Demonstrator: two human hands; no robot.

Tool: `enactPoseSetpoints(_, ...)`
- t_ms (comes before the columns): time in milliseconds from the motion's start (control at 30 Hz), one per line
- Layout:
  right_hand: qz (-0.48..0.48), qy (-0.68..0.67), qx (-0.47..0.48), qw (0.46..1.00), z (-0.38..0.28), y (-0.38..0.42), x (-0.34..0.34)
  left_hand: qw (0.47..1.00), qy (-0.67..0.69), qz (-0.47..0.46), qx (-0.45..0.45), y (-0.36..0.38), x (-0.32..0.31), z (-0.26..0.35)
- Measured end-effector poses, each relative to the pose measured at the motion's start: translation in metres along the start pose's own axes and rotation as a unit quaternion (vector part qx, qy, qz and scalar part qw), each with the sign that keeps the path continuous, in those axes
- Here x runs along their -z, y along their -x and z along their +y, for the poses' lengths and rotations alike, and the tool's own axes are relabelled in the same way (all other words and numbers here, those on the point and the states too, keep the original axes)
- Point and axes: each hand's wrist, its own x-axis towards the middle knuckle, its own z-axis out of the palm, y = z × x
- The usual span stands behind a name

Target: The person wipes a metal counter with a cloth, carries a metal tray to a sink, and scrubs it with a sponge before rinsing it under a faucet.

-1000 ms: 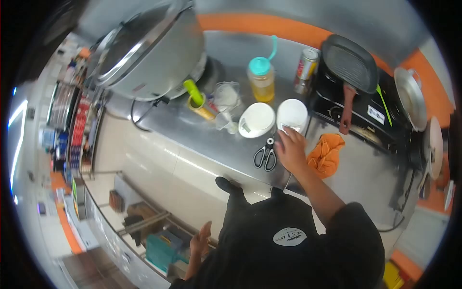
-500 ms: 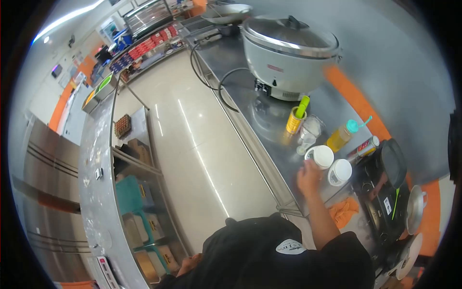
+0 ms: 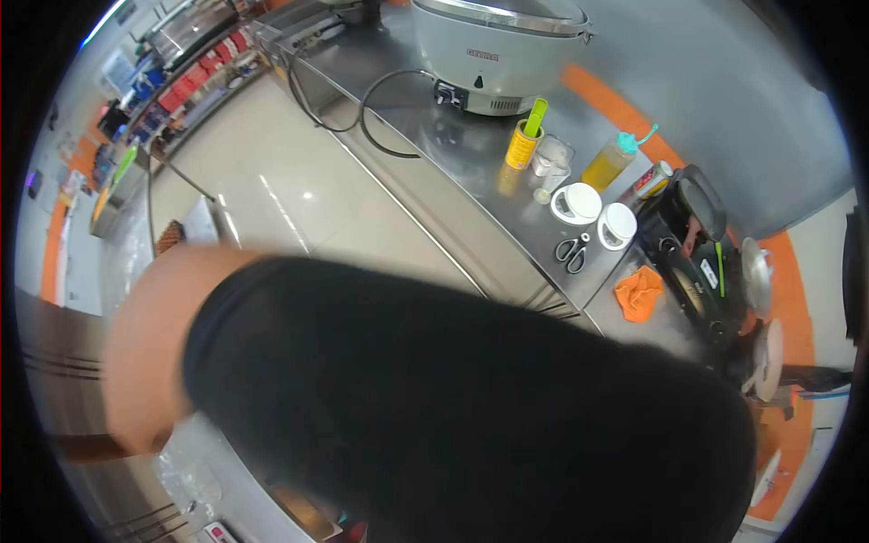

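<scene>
Black sleeve (image 3: 471,407) now blocks view.

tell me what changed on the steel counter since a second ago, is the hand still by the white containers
No. The right hand that touched the white containers has left them; neither hand shows now, only a black sleeve and bare arm up close. The view has swung away from the counter. The scissors, orange cloth and rice cooker stayed put.

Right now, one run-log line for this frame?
hands: none visible | view: dark sleeve blocks foreground | counter: scissors, two white containers, orange cloth untouched
</scene>
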Motion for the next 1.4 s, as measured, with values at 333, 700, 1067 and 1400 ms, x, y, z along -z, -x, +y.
enactPoseSetpoints(333, -0.267, -0.025, -0.163, 0.949, -0.001, -0.037, -0.113, 0.961, 0.249, 0.095, 0.075, -0.003, 0.011, 0.031)
enactPoseSetpoints(700, 0.006, -0.449, -0.662, 0.6, 0.073, 0.415, -0.181, 0.812, 0.542, 0.209, -0.058, -0.123, 0.214, 0.224)
enactPoseSetpoints(1067, 0.356, -0.661, -0.554, 0.359, 0.405, 0.392, -0.114, 0.861, 0.306, 0.125, -0.387, -0.3, 0.466, 0.617)
enactPoseSetpoints(1400, 0.528, -0.683, -0.491, 0.113, 0.688, 0.559, -0.067, 0.957, 0.155, 0.13, -0.208, -0.523, 0.71, 0.666)
